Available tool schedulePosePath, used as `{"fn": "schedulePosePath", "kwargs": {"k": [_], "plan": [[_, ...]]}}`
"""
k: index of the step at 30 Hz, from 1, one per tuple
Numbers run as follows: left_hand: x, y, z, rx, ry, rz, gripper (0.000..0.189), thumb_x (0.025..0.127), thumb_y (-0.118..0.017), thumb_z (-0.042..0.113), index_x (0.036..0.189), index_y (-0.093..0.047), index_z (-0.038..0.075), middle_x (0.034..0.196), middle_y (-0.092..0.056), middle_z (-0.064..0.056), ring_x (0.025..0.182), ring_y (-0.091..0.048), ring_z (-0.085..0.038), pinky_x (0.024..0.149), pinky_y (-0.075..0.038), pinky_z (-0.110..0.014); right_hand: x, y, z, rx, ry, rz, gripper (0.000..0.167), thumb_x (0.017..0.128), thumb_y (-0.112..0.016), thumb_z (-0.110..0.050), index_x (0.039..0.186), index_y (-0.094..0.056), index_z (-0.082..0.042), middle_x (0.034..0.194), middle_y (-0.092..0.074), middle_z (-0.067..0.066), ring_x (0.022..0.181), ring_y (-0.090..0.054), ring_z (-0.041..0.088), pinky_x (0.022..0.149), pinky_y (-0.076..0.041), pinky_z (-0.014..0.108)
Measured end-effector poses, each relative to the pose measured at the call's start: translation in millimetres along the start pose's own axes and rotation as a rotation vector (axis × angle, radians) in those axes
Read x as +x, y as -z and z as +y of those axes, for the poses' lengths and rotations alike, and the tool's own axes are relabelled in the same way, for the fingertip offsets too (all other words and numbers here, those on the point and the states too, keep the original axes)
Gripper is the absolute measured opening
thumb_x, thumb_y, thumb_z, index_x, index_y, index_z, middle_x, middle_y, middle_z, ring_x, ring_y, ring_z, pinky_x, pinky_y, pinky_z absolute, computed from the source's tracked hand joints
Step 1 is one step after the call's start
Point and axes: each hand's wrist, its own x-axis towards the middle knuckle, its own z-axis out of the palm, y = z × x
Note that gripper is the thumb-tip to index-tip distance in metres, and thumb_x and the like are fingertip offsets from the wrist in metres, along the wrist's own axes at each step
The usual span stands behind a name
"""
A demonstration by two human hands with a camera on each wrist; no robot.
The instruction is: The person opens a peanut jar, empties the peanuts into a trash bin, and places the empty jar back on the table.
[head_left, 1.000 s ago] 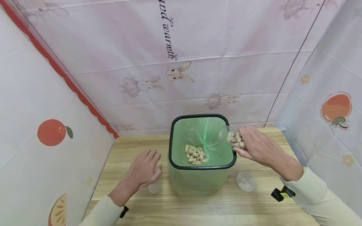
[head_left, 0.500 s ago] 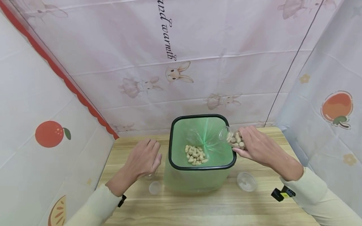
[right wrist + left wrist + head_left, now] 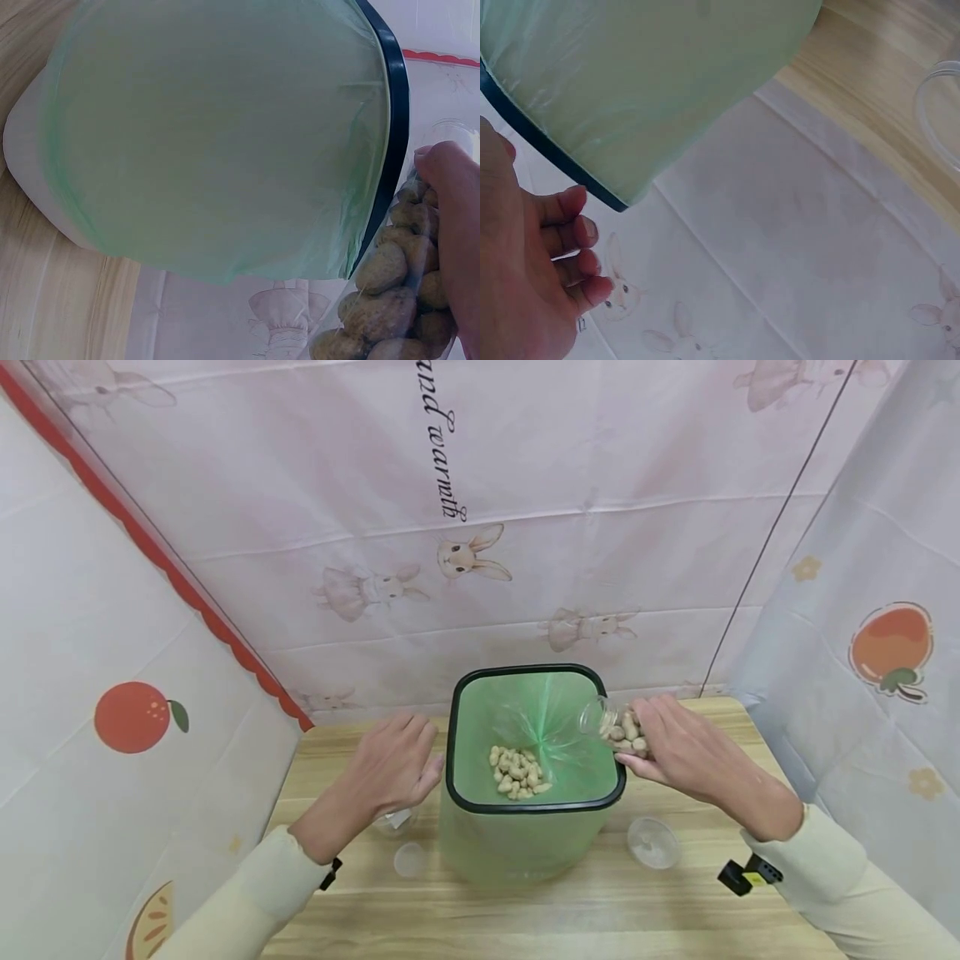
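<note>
In the head view my right hand (image 3: 678, 747) grips a clear jar (image 3: 600, 717) of peanuts (image 3: 627, 737), tilted with its mouth over the right rim of a bin (image 3: 517, 852). The bin has a black rim and a green plastic liner. A heap of peanuts (image 3: 517, 772) lies inside it. More peanuts (image 3: 386, 300) fill the jar in the right wrist view. My left hand (image 3: 390, 768) hovers beside the bin's left rim with fingers loosely bent and nothing in them. In the left wrist view those fingertips (image 3: 585, 225) are close to the black rim (image 3: 555, 154); contact cannot be told.
Below my left hand stands a clear container (image 3: 396, 821), partly hidden. One small clear lid (image 3: 409, 860) lies left of the bin, a larger one (image 3: 654, 843) to its right. The wooden table (image 3: 525, 927) meets patterned cloth walls (image 3: 637, 568) at the back and sides.
My left hand has moved up and to the right, closer to the bin's rim, uncovering the clear container and small lid. My right hand and the jar have stayed put.
</note>
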Motion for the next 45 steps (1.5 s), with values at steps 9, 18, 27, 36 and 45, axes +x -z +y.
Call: {"fn": "schedulePosePath", "kwargs": {"k": [9,18,27,36,45], "plan": [[9.1,1.6,5.7,-0.011,0.029,-0.038,0.036,0.095,-0.043,0.042,0.079,-0.050,0.010,0.074,-0.044,-0.002,0.069,-0.033,-0.018,0.061,-0.028,-0.026,1.7,1,1,-0.007,0.022,0.026,0.056,0.110,-0.032,-0.052,0.103,-0.049,0.001,0.080,-0.042,0.005,0.072,-0.037,0.018,0.060,-0.031,0.028],[14.9,3.2,11.0,-0.013,0.060,-0.170,0.039,0.095,-0.048,0.045,0.089,-0.059,0.008,0.081,-0.055,-0.003,0.075,-0.045,-0.020,0.067,-0.040,-0.029,3.8,0,2,-0.012,0.033,0.026,0.056,0.110,-0.031,-0.051,0.104,-0.049,0.002,0.081,-0.043,0.006,0.072,-0.038,0.018,0.060,-0.031,0.028],[15.5,0.8,12.7,0.006,0.050,-0.163,0.034,0.092,-0.044,0.040,0.082,-0.052,0.009,0.077,-0.049,-0.003,0.073,-0.039,-0.020,0.067,-0.035,-0.028,4.7,0,4,-0.036,0.074,0.034,0.056,0.110,-0.031,-0.049,0.104,-0.049,0.004,0.080,-0.044,0.007,0.071,-0.039,0.019,0.060,-0.033,0.030],[15.2,-0.8,12.8,0.044,0.021,-0.082,0.033,0.090,-0.041,0.039,0.078,-0.048,0.009,0.074,-0.043,-0.003,0.069,-0.033,-0.019,0.063,-0.028,-0.026,7.2,3,8,-0.047,0.121,0.027,0.055,0.111,-0.030,-0.046,0.104,-0.049,0.004,0.082,-0.042,0.007,0.072,-0.037,0.020,0.061,-0.033,0.032],[15.8,-0.1,14.9,0.032,0.030,-0.122,0.032,0.091,-0.040,0.038,0.079,-0.048,0.010,0.075,-0.045,-0.003,0.071,-0.036,-0.020,0.064,-0.031,-0.028,10.5,9,9,-0.047,0.131,-0.030,0.056,0.111,-0.026,-0.047,0.102,-0.048,0.004,0.079,-0.040,0.004,0.070,-0.036,0.018,0.060,-0.031,0.029]]}}
